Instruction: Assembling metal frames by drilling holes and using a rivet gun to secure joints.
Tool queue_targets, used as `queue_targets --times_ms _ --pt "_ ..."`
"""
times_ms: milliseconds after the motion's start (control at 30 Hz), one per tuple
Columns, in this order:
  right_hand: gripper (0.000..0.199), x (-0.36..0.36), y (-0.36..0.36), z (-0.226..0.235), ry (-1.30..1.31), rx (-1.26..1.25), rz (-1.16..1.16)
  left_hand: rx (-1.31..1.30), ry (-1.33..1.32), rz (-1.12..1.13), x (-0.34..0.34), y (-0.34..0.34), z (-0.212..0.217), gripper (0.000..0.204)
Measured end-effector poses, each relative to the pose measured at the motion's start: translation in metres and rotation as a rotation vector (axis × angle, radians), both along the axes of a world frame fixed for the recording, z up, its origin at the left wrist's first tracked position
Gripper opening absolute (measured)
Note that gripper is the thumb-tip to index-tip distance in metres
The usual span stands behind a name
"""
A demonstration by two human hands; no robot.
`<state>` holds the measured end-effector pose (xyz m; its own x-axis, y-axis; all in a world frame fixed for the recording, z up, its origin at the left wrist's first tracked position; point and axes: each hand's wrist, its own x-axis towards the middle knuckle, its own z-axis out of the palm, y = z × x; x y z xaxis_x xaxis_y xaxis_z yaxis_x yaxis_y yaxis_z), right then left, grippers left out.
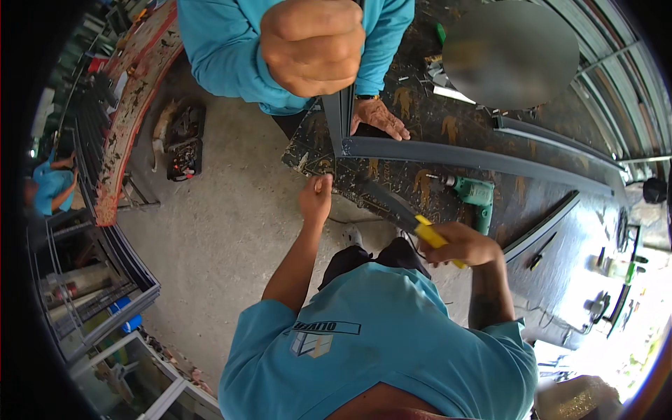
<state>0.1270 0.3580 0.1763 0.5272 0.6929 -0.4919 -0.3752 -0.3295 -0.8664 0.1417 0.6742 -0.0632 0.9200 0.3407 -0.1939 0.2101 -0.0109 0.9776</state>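
Grey frame corner (343, 143) lies on the dark surface (560, 273), just ahead of both hands.
Its long rail runs away rightward; left hand (316, 198), pinched on something too small to tell, is nearest, while right hand (462, 245) is closed around a yellow-handled tool (430, 234). A co-worker's hand (378, 115) presses the frame.

Green power drill (472, 196) lying on dark, paint-spattered workbench (560, 273), right of centre. Black tool case (184, 143) open on concrete floor (224, 238), left. Curved red rusty beam (133, 98) further left. Stacked grey frames (105, 294) near left. Black pen-like tool (540, 253) near right bench edge.
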Motion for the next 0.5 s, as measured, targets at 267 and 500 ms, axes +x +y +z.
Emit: queue_targets --times_ms 267,500 --pt "0.027 0.112 -0.066 -0.07 -0.915 -0.643 0.001 0.975 0.123 -0.258 0.078 -0.017 0.017 0.038" --pt "0.03 0.19 -0.111 -0.183 -1.085 -0.712 -0.283 1.293 0.021 -0.56 0.089 0.009 0.019 0.042"
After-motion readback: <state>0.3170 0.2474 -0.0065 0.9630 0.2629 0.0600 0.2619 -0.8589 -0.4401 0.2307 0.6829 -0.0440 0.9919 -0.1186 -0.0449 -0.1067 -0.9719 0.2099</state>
